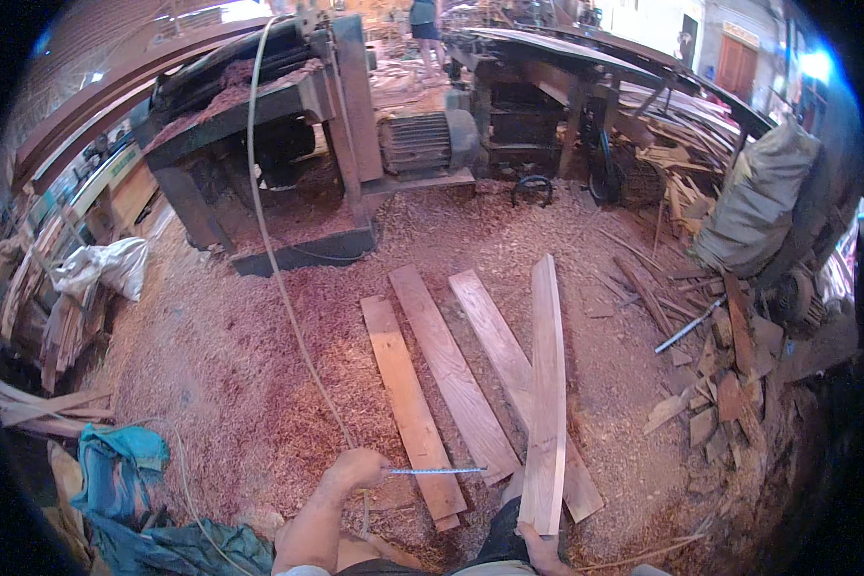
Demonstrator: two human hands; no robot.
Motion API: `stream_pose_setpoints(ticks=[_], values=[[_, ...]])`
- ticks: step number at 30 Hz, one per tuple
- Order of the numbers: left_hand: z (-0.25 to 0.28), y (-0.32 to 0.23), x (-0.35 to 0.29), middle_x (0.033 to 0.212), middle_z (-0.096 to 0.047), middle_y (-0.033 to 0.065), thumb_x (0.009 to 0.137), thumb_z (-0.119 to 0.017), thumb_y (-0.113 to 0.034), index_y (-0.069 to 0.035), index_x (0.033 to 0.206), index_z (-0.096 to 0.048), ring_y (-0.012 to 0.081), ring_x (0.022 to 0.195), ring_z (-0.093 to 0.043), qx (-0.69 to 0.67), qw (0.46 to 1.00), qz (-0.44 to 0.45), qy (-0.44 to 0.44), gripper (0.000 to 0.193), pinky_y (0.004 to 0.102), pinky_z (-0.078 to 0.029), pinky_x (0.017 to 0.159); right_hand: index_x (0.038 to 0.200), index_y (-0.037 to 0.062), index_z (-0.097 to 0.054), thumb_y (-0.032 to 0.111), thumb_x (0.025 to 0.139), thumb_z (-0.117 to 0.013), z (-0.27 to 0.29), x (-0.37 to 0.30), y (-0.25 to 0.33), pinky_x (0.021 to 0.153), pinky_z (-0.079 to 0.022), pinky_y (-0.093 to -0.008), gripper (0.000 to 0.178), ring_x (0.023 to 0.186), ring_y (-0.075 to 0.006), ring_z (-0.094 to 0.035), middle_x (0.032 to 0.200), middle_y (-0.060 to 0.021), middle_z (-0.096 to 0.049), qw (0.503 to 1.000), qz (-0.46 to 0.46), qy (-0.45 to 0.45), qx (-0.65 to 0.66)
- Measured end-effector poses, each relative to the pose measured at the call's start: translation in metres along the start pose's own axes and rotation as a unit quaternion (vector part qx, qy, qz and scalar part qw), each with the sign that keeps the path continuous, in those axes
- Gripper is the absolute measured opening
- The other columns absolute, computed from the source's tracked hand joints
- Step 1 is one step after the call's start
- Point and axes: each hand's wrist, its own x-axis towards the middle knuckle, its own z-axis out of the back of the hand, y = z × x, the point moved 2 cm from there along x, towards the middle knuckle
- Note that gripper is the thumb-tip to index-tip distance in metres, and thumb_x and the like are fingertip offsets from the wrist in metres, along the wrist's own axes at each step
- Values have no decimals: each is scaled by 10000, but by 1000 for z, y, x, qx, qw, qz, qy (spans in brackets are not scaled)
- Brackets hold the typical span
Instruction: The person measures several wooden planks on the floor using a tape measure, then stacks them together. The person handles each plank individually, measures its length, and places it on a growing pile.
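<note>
My left hand (358,468) is closed around one end of a thin blue-and-white strip (439,471), which points right across the near parts of the boards. My right hand (540,549) grips the near end of a long pale wooden board (547,384), which is tilted up with its far end pointing away from me. Beneath it lies another board (494,322), crossing it at an angle. Two more boards rest on the shavings to the left: a reddish plank (446,365) and a yellower plank (408,394). A pale cord (293,312) runs down behind my left hand.
A dark machine (187,182) covered in shavings stands ahead, beside a grey motor (418,144). Wood scraps (725,408) and a stuffed sack (763,192) are at the right. Teal cloth (115,470) lies at the near left. Far back, a person (425,24) stands.
</note>
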Motion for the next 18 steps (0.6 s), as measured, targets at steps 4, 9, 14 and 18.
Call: stream_pose_setpoints(ticks=[4,9,14,18], values=[[-2,0,2,943,-697,162,844,-575,-284,-147,958,-719,362,915,-670,-7,1000,-20,-16,229,476,-531,826,1144,7,-589,65,858,-697,11,26,-40,712,-578,-321,312,825,-171,-647,978,-68,-636,996,88,5,-19],[2,-2,-5,919,-699,157,845,-588,-296,-145,922,-725,358,902,-667,-23,999,-25,-27,218,469,-530,811,1084,-8,-659,208,824,-757,8,23,-32,818,-523,-321,353,926,-167,-641,997,-68,-683,998,3,-10,-60],[3,-6,-4,908,-697,155,847,-594,-301,-138,901,-717,359,896,-666,-25,999,-11,-37,211,471,-529,805,1100,1,-652,180,828,-753,3,19,-20,824,-523,-321,341,917,-154,-638,994,-59,-682,998,27,-27,-49],[5,-8,4,897,-691,169,846,-602,-303,-128,897,-708,369,887,-662,-14,999,-26,-34,212,483,-523,800,1098,-3,-649,197,828,-747,6,16,-13,810,-527,-328,351,909,-161,-639,986,-61,-681,996,29,-25,-76]])
